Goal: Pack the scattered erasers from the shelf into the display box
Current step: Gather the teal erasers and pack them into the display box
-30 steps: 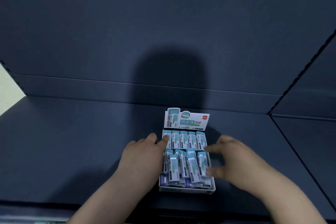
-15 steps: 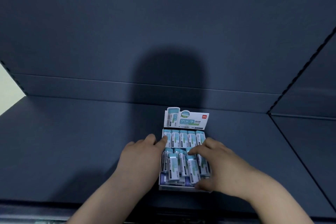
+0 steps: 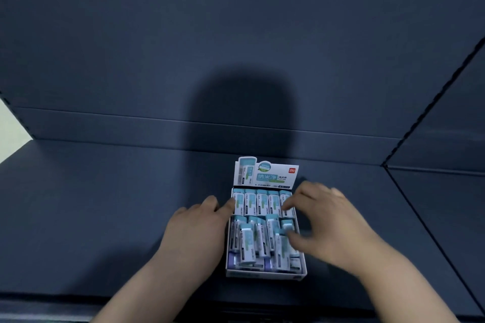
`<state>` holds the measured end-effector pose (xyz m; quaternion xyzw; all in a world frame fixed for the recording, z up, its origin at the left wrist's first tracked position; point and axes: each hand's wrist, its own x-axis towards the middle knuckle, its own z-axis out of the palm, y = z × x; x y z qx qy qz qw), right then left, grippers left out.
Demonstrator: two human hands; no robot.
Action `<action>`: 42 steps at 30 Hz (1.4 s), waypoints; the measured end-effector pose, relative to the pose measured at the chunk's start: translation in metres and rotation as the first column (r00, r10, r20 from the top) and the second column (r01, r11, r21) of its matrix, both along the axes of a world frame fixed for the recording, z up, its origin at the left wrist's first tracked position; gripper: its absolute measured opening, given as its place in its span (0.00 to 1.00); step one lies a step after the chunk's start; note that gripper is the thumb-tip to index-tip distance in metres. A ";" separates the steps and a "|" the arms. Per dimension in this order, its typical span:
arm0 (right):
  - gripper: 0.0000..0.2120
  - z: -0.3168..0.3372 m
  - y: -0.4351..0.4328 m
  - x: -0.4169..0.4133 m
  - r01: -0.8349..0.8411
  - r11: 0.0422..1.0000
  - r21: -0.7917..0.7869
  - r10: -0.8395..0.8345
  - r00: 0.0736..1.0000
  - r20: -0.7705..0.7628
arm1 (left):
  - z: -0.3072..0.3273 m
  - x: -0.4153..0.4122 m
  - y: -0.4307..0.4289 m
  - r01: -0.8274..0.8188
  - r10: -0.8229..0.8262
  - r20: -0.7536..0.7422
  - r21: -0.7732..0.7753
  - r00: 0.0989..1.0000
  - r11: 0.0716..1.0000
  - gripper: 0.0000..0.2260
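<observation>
1. The display box (image 3: 265, 274) sits near the shelf's (image 3: 105, 204) front edge, with erasers (image 3: 256, 203) filling it.
2. The left grip (image 3: 194, 228), fingers straight, rests against its left wall.
3. The right grip (image 3: 328, 223), spread wide and empty, is over the erasers.

Display box (image 3: 265, 274): white printed cardboard, smooth, faint sheen on the front wall. Header card (image 3: 265, 173): same thin card, printed teal and white, slightly glossy. Erasers (image 3: 256, 203): in printed sleeves, paper or plastic, can't tell which; smooth, and they catch a little light. Shelf (image 3: 105, 204): dark blue-grey, matt, smooth even coat; painted metal or board, can't tell. Back panel (image 3: 236, 34): same matt dark finish.
</observation>
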<state>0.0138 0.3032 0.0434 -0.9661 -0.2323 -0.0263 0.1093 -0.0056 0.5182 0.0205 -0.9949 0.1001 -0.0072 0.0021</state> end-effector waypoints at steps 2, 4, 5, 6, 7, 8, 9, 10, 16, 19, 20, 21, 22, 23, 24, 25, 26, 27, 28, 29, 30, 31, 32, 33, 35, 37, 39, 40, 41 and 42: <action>0.15 0.004 -0.002 0.008 0.053 0.995 0.081 -0.051 0.998 -0.024 | 0.001 -0.001 0.001 -0.006 0.006 0.001 -0.013 1.000 1.000 0.29; 0.13 0.004 -0.003 0.014 0.107 0.987 0.121 -0.103 0.994 -0.041 | 0.001 -0.001 0.002 -0.011 0.011 0.002 -0.003 1.000 1.000 0.28; 0.14 0.003 -0.003 0.015 0.125 0.987 0.099 -0.121 0.991 -0.051 | 0.002 -0.001 0.003 -0.011 0.011 0.002 0.007 1.000 1.000 0.28; 0.15 -0.001 -0.003 0.016 0.140 0.988 0.059 -0.136 0.988 -0.072 | 0.002 -0.001 0.004 -0.011 0.011 0.000 0.012 1.000 1.000 0.28; 0.16 -0.005 -0.003 0.015 0.142 0.990 0.019 -0.140 0.986 -0.092 | 0.001 -0.001 0.004 -0.011 0.011 -0.004 0.013 1.000 1.000 0.28; 0.17 -0.009 -0.004 0.015 0.137 0.990 -0.020 -0.138 0.984 -0.112 | 0.001 -0.001 0.004 -0.012 0.012 -0.007 0.013 1.000 1.000 0.28; 0.18 -0.013 -0.003 0.014 0.131 0.990 -0.051 -0.136 0.983 -0.122 | 0.001 -0.001 0.004 -0.010 0.010 -0.007 0.015 1.000 1.000 0.28; 0.19 -0.015 -0.002 0.012 0.132 0.989 -0.073 -0.140 0.981 -0.132 | 0.000 -0.001 0.004 -0.007 0.007 -0.008 0.016 1.000 1.000 0.28; 0.21 -0.018 0.001 0.012 0.150 0.983 -0.103 -0.166 0.970 -0.176 | -0.005 0.003 -0.001 0.035 -0.035 -0.015 0.009 0.999 0.999 0.33; 0.21 -0.020 -0.003 0.011 0.174 0.984 -0.031 -0.176 0.963 -0.206 | -0.008 0.008 -0.003 0.053 -0.053 -0.017 0.000 0.998 0.999 0.34; 0.21 -0.021 -0.004 0.010 0.172 0.985 -0.003 -0.170 0.970 -0.176 | -0.009 0.011 -0.003 0.054 -0.054 -0.018 -0.002 0.998 0.999 0.34; 0.20 -0.023 -0.004 0.009 0.167 0.985 0.044 -0.160 0.978 -0.137 | -0.010 0.012 -0.003 0.057 -0.057 -0.020 -0.002 0.998 0.998 0.34; 0.20 -0.023 -0.003 0.008 0.160 0.982 0.097 -0.148 0.982 -0.115 | -0.011 0.013 -0.003 0.058 -0.058 -0.026 0.000 0.998 0.998 0.34; 0.20 -0.022 0.000 0.006 0.145 0.978 0.148 -0.128 0.985 -0.118 | -0.012 0.014 -0.003 0.063 -0.063 -0.026 0.006 0.998 0.998 0.33; 0.19 -0.020 0.003 0.003 0.127 0.974 0.188 -0.100 0.984 -0.147 | -0.014 0.013 -0.002 0.068 -0.067 -0.026 0.019 0.997 0.998 0.33; 0.21 -0.017 0.006 0.001 0.105 0.972 0.209 -0.065 0.979 -0.192 | -0.014 0.014 -0.003 0.074 -0.073 -0.032 0.033 0.997 0.997 0.33; 0.24 -0.014 0.007 -0.003 0.084 0.976 0.201 -0.034 0.969 -0.244 | -0.013 0.013 -0.003 0.076 -0.075 -0.038 0.044 0.996 0.996 0.33; 0.28 -0.012 0.007 -0.006 0.062 0.985 0.159 -0.014 0.959 -0.285 | -0.013 0.013 -0.002 0.078 -0.076 -0.042 0.056 0.996 0.995 0.33; 0.31 -0.009 0.005 -0.009 0.041 0.994 0.098 -0.009 0.951 -0.309 | -0.012 0.012 -0.002 0.079 -0.076 -0.045 0.066 0.996 0.995 0.33; 0.32 -0.007 0.004 -0.011 0.026 0.999 0.044 -0.010 0.948 -0.317 | -0.010 0.011 -0.003 0.078 -0.076 -0.040 0.061 0.996 0.995 0.34; 0.32 -0.007 0.002 -0.013 0.021 1.000 0.016 -0.015 0.950 -0.313 | -0.010 0.010 -0.003 0.074 -0.073 -0.027 0.056 0.997 0.996 0.34; 0.30 -0.007 0.001 -0.015 0.031 0.999 0.019 -0.024 0.953 -0.303 | -0.010 0.010 -0.002 0.075 -0.075 0.008 0.037 0.997 0.997 0.33; 0.27 -0.009 0.001 -0.017 0.052 0.998 0.043 -0.037 0.955 -0.294 | -0.010 0.009 -0.001 0.086 -0.086 0.061 0.004 0.994 0.996 0.33; 0.25 -0.012 0.001 -0.018 0.075 0.994 0.076 -0.050 0.955 -0.293 | -0.010 0.008 0.001 0.094 -0.092 0.085 -0.024 0.992 0.995 0.32; 0.22 -0.017 0.002 -0.020 0.113 0.984 0.135 -0.066 0.948 -0.311 | -0.012 0.005 0.003 0.126 -0.117 0.099 -0.088 0.988 0.988 0.32; 0.17 -0.017 0.002 -0.021 0.135 0.973 0.190 -0.066 0.941 -0.332 | -0.015 0.004 0.005 0.150 -0.141 0.097 -0.101 0.985 0.983 0.31; 0.12 -0.011 0.003 -0.019 0.171 0.946 0.276 -0.064 0.931 -0.358 | -0.011 0.001 0.003 0.164 -0.154 0.100 -0.105 0.983 0.981 0.30; 0.10 -0.008 0.003 -0.014 0.201 0.920 0.336 -0.072 0.930 -0.359 | -0.009 0.000 0.002 0.155 -0.145 0.098 -0.107 0.985 0.982 0.29; 0.09 -0.004 0.004 -0.007 0.235 0.885 0.401 -0.088 0.932 -0.352 | -0.008 -0.001 0.002 0.151 -0.141 0.096 -0.098 0.985 0.984 0.29; 0.09 -0.002 0.006 0.001 0.269 0.846 0.460 -0.109 0.933 -0.344 | -0.007 -0.001 0.001 0.150 -0.143 0.085 -0.089 0.986 0.985 0.30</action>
